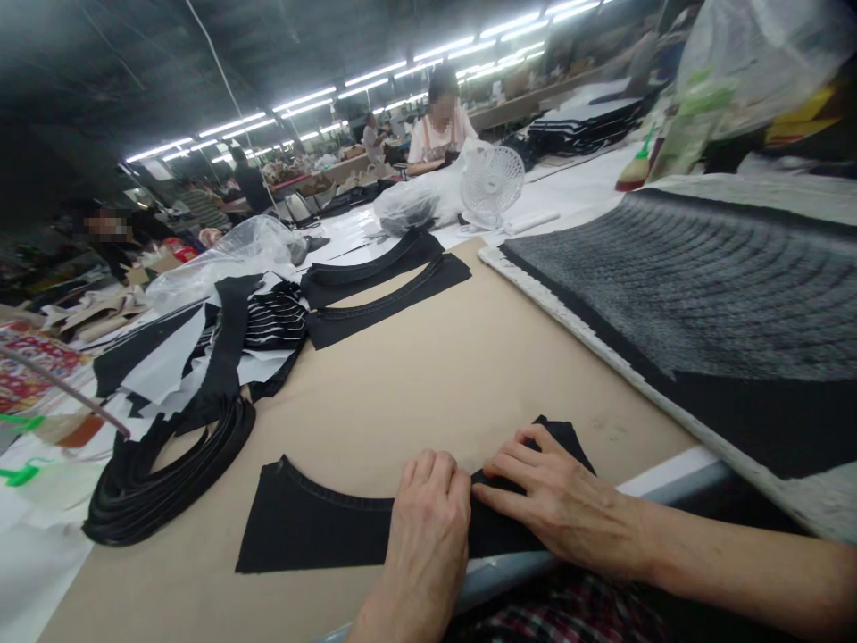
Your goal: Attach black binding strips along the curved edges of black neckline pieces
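A black curved fabric piece (314,527) lies flat near the table's front edge, its concave side facing away from me and showing a narrow folded rim. My left hand (432,527) presses on the middle of it, fingers together and bent down over the curved edge. Just to the right, my right hand (549,491) has its fingers curled at the same edge, thumb and forefinger pointing at the left hand. The fingertips partly hide the cloth beneath them. Similar black curved pieces (388,299) lie farther back on the brown tabletop covering (428,393).
At left is a bundle of black strips (174,482), near bottles with green tips (60,482). A pale board (555,304) on the right holds overlapped dark pieces (723,286). Behind are a white fan (492,183), plastic bags (228,259) and a seated person (442,129).
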The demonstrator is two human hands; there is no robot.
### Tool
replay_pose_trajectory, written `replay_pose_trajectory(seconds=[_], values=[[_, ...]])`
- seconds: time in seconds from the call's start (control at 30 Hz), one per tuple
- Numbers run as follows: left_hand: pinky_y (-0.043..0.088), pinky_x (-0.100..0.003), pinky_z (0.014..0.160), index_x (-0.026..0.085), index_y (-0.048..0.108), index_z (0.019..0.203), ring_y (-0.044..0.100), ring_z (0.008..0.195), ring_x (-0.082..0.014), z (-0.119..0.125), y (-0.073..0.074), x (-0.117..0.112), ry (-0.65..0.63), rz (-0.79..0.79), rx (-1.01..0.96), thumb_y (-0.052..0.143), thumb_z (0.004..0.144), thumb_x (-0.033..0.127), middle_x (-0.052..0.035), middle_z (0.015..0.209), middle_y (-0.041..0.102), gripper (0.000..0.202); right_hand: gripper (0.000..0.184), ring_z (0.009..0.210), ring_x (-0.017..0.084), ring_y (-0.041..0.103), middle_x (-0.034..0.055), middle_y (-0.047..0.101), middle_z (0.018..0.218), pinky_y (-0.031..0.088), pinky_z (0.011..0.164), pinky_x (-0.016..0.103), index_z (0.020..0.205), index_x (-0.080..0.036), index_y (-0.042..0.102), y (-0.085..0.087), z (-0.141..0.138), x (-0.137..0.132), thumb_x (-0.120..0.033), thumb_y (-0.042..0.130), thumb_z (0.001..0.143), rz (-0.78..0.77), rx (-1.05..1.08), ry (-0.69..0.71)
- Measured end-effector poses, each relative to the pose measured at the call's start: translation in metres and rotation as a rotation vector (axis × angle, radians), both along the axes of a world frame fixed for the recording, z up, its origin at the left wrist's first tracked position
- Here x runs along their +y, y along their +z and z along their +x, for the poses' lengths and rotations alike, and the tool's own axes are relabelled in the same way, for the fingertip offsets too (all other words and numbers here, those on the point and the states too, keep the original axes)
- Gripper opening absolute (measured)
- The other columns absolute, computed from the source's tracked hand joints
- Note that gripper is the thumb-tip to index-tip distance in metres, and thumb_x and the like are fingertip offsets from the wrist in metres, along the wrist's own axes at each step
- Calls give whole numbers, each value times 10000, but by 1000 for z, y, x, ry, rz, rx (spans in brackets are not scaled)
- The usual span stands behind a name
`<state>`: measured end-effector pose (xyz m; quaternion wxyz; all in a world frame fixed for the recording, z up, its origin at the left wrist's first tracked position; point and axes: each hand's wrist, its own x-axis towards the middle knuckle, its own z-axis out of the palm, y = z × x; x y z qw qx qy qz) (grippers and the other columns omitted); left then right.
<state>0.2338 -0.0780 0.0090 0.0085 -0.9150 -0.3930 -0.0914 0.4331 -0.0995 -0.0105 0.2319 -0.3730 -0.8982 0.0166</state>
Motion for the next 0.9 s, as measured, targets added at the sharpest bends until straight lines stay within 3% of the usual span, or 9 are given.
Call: replay_pose_trajectory(seconds=[0.27, 0.53, 0.77, 0.9], values=[[457, -367, 697, 162, 563, 794, 480, 764, -228, 7, -2, -1, -84, 250, 71, 532, 763, -1, -48, 801, 550, 168, 280, 832, 187, 473, 49, 597, 898, 287, 852, 391, 1056, -194, 631, 5, -1, 0, -139, 371, 969, -14, 9, 13], [434, -390, 722, 172, 529, 848, 463, 799, -234, 0, -15, -2, 24, 126, -19, 430, 812, -13, -57, 864, 541, 214, 250, 851, 190, 462, 43, 592, 908, 287, 840, 381, 1064, -175, 623, 4, 2, -1, -131, 404, 952, -2, 6, 29], [411, -370, 745, 194, 505, 824, 470, 827, -215, -9, -3, 6, 166, -25, -237, 393, 919, 73, -39, 850, 525, 190, 250, 875, 192, 463, 43, 594, 930, 286, 864, 388, 1070, -181, 620, 3, 1, 1, -117, 418, 938, -37, 5, 31], [403, -361, 760, 197, 537, 855, 485, 849, -210, -5, 0, 1, 93, -56, -265, 453, 909, 83, -31, 884, 549, 151, 242, 885, 194, 463, 42, 592, 930, 288, 864, 387, 1075, -182, 616, 3, 1, 0, -124, 423, 941, -37, -2, 25]])
